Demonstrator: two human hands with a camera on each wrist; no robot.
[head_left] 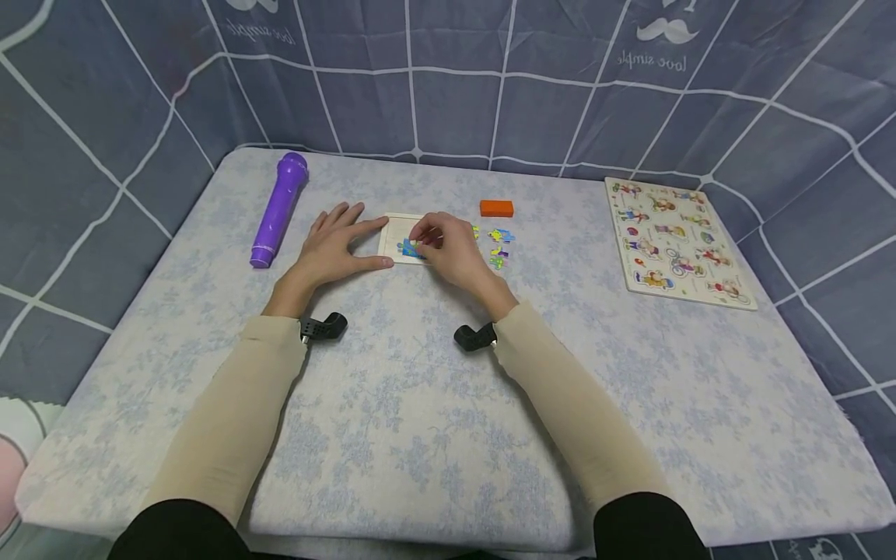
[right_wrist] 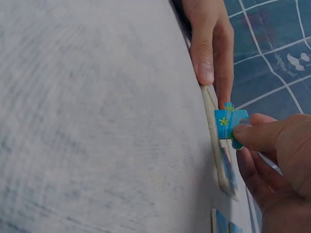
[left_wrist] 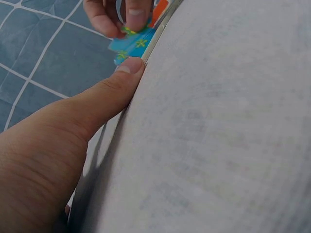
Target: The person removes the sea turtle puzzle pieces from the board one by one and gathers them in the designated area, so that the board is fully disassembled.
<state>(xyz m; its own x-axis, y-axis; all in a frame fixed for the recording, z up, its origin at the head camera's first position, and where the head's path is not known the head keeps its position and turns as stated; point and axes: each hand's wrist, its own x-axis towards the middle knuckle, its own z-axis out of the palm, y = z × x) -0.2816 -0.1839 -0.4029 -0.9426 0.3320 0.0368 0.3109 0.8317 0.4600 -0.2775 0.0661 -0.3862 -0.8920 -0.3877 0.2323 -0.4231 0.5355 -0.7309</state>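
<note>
While one purple tube lies left of both hands, my spread left hand touches one tray, my right hand pinches one blue puzzle piece over it; right of that pinch lie one orange block, one picture board.

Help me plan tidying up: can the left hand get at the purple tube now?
Probably yes: nothing stands between the left hand and the purple tube, though that hand touches the puzzle frame.
</note>
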